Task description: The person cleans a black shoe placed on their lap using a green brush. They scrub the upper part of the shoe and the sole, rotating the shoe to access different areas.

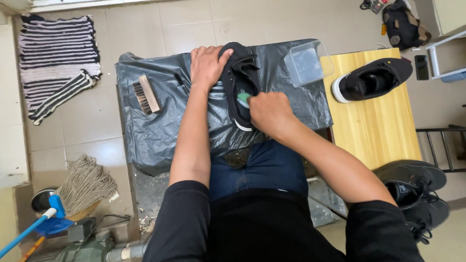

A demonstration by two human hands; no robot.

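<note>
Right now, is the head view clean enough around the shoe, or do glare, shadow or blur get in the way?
Head view: sharp and evenly lit; soft sheen on the black plastic sheet, no harsh glare; the black shoe loses detail in its own darkness; the right hand hides most of the green tool; wide-angle bending shows at the edges.

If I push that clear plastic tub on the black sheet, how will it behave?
The clear plastic tub looks thin-walled and seems to hold little or nothing, so it is probably light and would slide easily. It sits on the crinkled black plastic sheet, which might bunch and catch it. Its low, wide shape should resist tipping.
</note>
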